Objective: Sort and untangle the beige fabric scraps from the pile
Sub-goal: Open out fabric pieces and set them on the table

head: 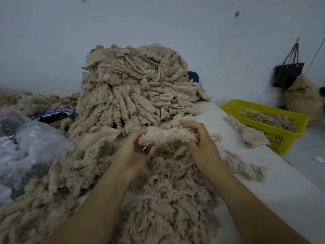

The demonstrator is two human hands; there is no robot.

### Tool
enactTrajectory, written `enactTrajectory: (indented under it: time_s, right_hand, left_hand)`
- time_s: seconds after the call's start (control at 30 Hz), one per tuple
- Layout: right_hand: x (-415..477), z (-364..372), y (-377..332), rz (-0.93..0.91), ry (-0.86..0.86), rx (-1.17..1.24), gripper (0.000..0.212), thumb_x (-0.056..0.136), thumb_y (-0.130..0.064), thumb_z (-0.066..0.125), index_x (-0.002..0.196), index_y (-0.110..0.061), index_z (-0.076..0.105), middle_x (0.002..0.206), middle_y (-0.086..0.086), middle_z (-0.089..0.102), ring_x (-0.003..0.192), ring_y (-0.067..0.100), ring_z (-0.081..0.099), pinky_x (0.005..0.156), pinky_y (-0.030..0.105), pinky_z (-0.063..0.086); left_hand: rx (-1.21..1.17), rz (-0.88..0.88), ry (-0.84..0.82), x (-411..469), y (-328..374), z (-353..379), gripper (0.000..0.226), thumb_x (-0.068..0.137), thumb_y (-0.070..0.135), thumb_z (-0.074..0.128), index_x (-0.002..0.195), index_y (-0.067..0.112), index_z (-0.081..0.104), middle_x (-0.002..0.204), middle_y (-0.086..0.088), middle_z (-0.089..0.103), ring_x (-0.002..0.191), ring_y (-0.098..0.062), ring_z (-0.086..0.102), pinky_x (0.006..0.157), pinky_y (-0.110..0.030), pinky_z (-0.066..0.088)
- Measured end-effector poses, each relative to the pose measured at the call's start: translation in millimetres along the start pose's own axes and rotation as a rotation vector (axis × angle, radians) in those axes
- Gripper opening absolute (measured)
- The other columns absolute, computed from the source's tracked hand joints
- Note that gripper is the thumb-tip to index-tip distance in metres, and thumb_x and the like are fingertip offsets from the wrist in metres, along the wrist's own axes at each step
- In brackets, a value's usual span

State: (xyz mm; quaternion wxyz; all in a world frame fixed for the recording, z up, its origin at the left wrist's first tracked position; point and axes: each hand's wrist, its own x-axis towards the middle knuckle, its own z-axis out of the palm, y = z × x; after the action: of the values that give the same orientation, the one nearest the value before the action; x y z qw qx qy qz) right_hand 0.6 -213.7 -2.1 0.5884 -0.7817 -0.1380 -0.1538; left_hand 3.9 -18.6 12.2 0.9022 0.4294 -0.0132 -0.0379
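Left hand (131, 152) and right hand (202, 141) with fingers (190, 126) curled round either end of a fluffy beige fabric strip (167, 135), held level above loose scraps (167, 191) on the white counter (263, 187), tall scrap pile (137, 88) just behind, yellow basket (274, 131) at right holding scraps

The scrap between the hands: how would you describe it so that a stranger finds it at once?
Start at the tall heap of beige scraps on the white table. Just in front of it, the left hand and right hand hold one fluffy scrap stretched between them. It alone is lifted off the pile.
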Motion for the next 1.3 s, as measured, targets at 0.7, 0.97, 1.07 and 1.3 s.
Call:
enactTrajectory:
  time_s: [0.7, 0.97, 1.07, 1.3]
  right_hand:
    - [-2.0, 9.8, 0.7, 0.183, -0.174, -0.068, 0.038, 0.086, -0.076, 0.033, 0.07, -0.064, 0.066, 0.072, -0.042, 0.063, 0.072, -0.022, 0.058, 0.056, -0.002, 0.038]
    - [-1.2, 11.9, 2.7, 0.05, -0.26, -0.115, 0.057, 0.094, -0.06, 0.039, 0.072, -0.009, 0.046, 0.06, -0.008, 0.047, 0.054, 0.004, 0.041, 0.052, 0.019, 0.03]
    - [-0.5, 9.0, 4.8, 0.017, -0.258, -0.122, 0.045, 0.102, -0.042, 0.045, 0.063, -0.022, 0.032, 0.051, -0.014, 0.035, 0.049, 0.003, 0.031, 0.05, 0.019, 0.027]
    - [0.4, 3.7, 5.8, 0.016, -0.221, -0.142, 0.03, 0.102, -0.035, 0.05, 0.073, -0.028, 0.052, 0.06, -0.02, 0.055, 0.054, -0.002, 0.046, 0.051, 0.012, 0.034]
  left_hand:
    - [0.863, 0.187, -0.068, -4.7, -25.7, 8.9, 0.016, 0.094, 0.039, 0.064, 0.081, 0.038, 0.073, 0.07, 0.008, 0.068, 0.063, -0.009, 0.06, 0.056, -0.021, 0.047]
    - [0.347, -0.034, 0.031, -4.3, -14.0, 11.5, 0.039, 0.09, 0.037, 0.06, 0.11, 0.004, 0.069, 0.102, -0.019, 0.075, 0.088, -0.027, 0.074, 0.068, -0.033, 0.062]
    - [0.302, -0.093, 0.067, -5.9, -9.8, 12.5, 0.056, 0.08, 0.043, 0.062, 0.116, 0.0, 0.066, 0.107, -0.021, 0.073, 0.099, -0.033, 0.072, 0.075, -0.036, 0.062]
    - [0.235, -0.141, 0.126, -1.4, 1.7, 3.5, 0.047, 0.101, 0.044, 0.047, 0.112, 0.001, 0.064, 0.083, -0.015, 0.075, 0.073, -0.022, 0.073, 0.064, -0.031, 0.06]
